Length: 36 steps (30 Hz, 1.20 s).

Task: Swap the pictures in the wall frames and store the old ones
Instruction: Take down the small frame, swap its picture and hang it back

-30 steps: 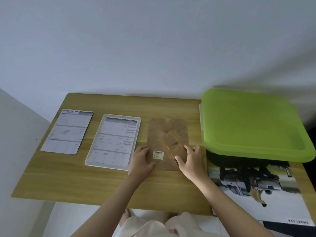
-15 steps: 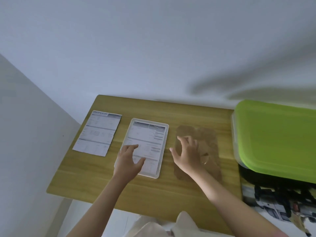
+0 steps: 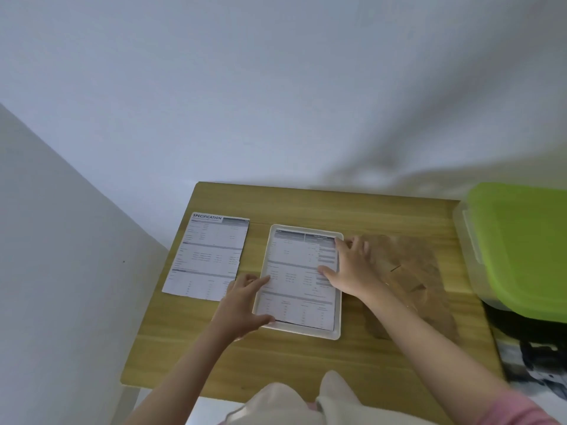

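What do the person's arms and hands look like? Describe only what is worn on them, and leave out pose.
Both hands are bare: no gloves, rings or watch show on the left hand or the right hand. The left forearm is uncovered as far as the picture's edge. The right forearm is bare too, ending in a pink sleeve at the bottom right corner.

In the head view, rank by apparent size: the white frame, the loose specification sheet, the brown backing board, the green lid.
1. Green lid, largest though cut off by the picture edge.
2. Brown backing board, partly hidden under the right arm.
3. White frame.
4. Specification sheet, close to the frame; it lies farther away, so unsure.
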Tool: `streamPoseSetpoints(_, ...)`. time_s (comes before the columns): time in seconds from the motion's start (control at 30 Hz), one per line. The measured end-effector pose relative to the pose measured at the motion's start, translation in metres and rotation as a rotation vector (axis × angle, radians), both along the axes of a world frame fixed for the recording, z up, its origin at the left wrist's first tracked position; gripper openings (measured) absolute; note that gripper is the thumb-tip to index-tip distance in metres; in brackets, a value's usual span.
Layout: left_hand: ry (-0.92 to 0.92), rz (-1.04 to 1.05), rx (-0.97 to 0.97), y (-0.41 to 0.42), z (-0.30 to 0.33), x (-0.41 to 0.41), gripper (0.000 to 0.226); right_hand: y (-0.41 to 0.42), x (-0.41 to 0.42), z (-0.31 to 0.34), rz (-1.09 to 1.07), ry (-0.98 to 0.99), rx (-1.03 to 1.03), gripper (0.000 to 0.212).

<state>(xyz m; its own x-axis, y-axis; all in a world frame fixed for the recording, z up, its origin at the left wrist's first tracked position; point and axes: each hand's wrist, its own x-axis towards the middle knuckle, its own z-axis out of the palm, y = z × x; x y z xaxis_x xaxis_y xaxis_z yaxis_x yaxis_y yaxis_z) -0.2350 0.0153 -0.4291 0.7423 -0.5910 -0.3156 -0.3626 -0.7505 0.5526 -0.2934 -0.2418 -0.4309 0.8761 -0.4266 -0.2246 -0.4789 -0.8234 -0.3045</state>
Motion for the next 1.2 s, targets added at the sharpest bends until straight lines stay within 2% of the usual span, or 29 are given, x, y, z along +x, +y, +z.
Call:
streamPoseSetpoints(0.13,-0.036,-0.025,-0.016,0.003,-0.003,0.001,0.087,0.005,0.002,-0.002,-0.032,-0.009,0.004,0.077)
streamPoseSetpoints(0.23,-0.038,-0.033,-0.025,0.005,-0.006,0.003,0.087,0.007,0.001,-0.002,-0.033,-0.069,0.055,0.067)
streamPoseSetpoints(0.33,-0.039,-0.031,-0.041,0.006,-0.007,0.003,0.087,0.014,-0.007,-0.002,-0.073,-0.248,0.104,0.061)
streamPoseSetpoints(0.43,-0.045,-0.031,-0.046,0.006,-0.008,0.002,0.087,0.026,-0.020,0.004,-0.119,-0.406,0.286,0.063)
streamPoseSetpoints(0.5,-0.045,-0.029,-0.050,0.008,-0.009,0.002,0.086,0.035,-0.031,0.007,-0.084,-0.429,0.393,0.052)
streamPoseSetpoints(0.57,-0.043,-0.027,-0.055,0.008,-0.010,0.003,0.086,0.043,-0.042,0.008,-0.070,-0.414,0.414,0.035)
streamPoseSetpoints(0.63,-0.040,-0.030,-0.056,0.008,-0.011,0.002,0.087,0.050,-0.049,0.007,-0.093,-0.404,0.439,0.026)
streamPoseSetpoints(0.73,-0.026,-0.032,-0.068,0.007,-0.009,0.002,0.087,0.055,-0.053,0.009,-0.159,-0.450,0.519,0.030)
streamPoseSetpoints(0.87,0.028,0.008,-0.184,0.005,-0.003,0.002,0.084,0.053,-0.048,0.016,-0.325,-0.528,0.682,0.032)
streamPoseSetpoints(0.93,0.047,0.044,-0.256,0.002,0.001,0.002,0.077,0.049,-0.047,0.016,-0.369,-0.558,0.749,0.032)
streamPoseSetpoints(1.07,0.058,0.133,-0.387,-0.004,0.011,-0.001,0.045,0.043,-0.053,0.020,-0.376,-0.572,0.788,0.032)
streamPoseSetpoints(1.2,0.120,0.177,-0.481,-0.016,0.020,-0.013,0.044,0.034,-0.068,0.024,-0.379,-0.595,0.783,0.032)
